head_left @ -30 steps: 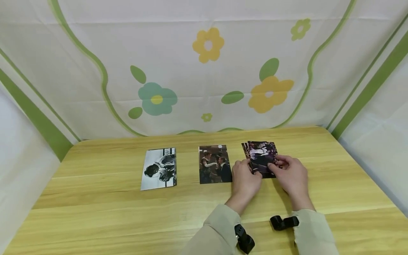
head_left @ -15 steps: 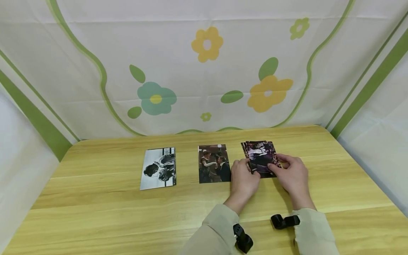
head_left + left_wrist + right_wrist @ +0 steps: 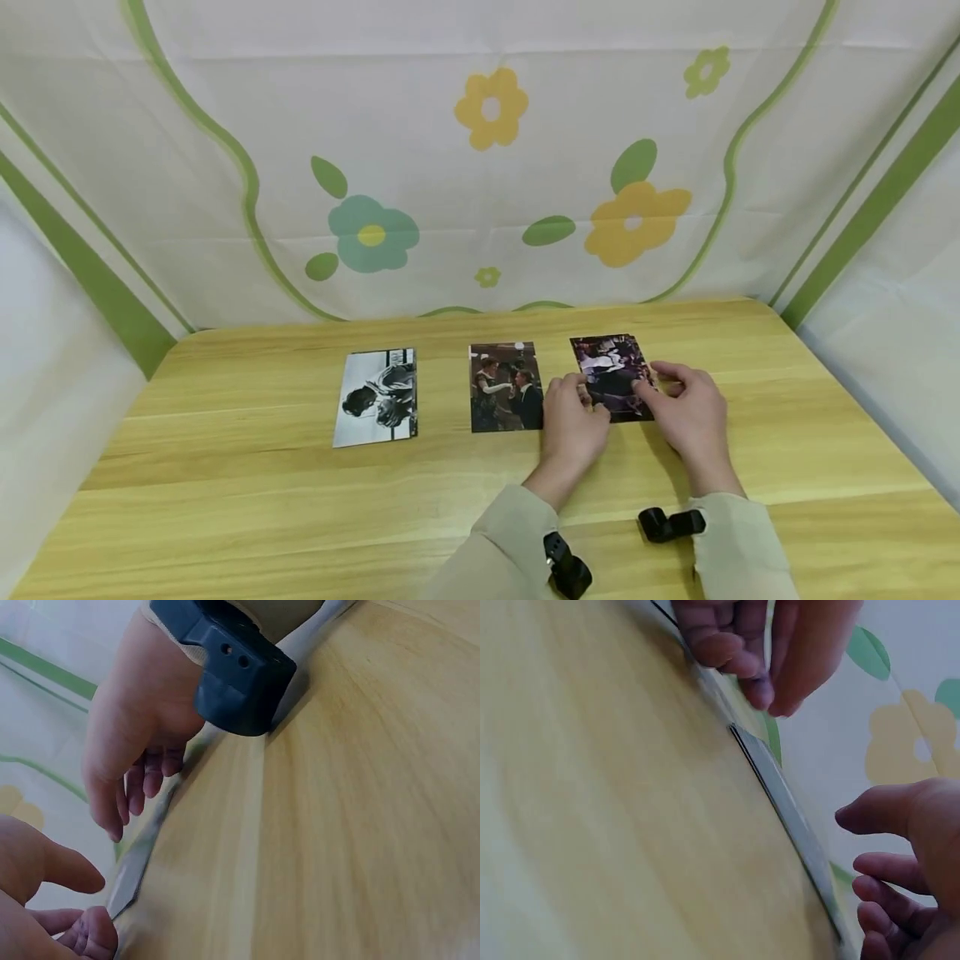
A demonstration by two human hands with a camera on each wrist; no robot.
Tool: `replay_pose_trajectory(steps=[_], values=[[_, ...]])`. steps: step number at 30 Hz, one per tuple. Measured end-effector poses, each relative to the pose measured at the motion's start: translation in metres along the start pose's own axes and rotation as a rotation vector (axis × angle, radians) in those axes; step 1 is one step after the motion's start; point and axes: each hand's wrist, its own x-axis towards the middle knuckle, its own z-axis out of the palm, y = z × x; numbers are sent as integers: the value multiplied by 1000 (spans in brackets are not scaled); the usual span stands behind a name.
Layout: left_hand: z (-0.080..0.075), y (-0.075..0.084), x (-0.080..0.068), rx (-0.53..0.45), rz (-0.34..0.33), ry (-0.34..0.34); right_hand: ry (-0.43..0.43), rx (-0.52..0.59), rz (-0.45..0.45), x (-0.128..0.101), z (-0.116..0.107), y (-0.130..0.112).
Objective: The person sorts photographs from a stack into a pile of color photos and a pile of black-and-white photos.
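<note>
A small stack of photo cards (image 3: 609, 367), with a dark purple scene on top, lies on the table at the right of the row in the head view. My left hand (image 3: 573, 429) is at its lower left corner, fingers relaxed and bent. On the other side, my right hand (image 3: 690, 421) has its thumb over the stack's right edge in this view. The right wrist view shows that hand's thumb and fingers (image 3: 881, 810) apart, beside the thin, squared edge of the stack (image 3: 780, 802). In the left wrist view, the left hand (image 3: 142, 720) hangs with loose fingers.
Left of my left hand lies a dark photo card (image 3: 504, 392) of two people. Farther left is a stack topped by a black-and-white photo card (image 3: 375, 400). Flowered white cloth (image 3: 450, 183) rises behind the wooden table (image 3: 300, 517) and along both sides.
The right stack's cards, earlier fanned out at the top left, now line up almost evenly. Its top card has shifted left. My hands have barely moved, the left slightly away from the stack.
</note>
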Motion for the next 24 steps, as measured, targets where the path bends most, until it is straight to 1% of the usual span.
replay_pose_trajectory(steps=[2, 4, 8, 10, 13, 16, 18, 21, 24], values=[[-9, 1, -2, -38, 15, 8, 9, 26, -2, -2, 1, -7], [-22, 2, -4, -56, 32, 27, -7, 51, -20, -4, 2, -16], [-54, -1, -6, -77, 31, 70, -86, 110, -62, -14, 11, -35], [-72, -6, -7, -93, 20, 90, -130, 145, -81, -21, 17, -43], [-99, -20, -9, -86, 18, 127, -183, 191, -117, -30, 29, -54], [-124, -35, -13, -79, 8, 170, -218, 234, -142, -36, 38, -64], [-138, -42, -16, -78, 2, 199, -231, 252, -149, -39, 41, -69], [-154, -49, -21, -66, -10, 247, -245, 266, -154, -44, 45, -74], [-163, -54, -26, -63, -31, 282, -241, 253, -160, -45, 45, -74]])
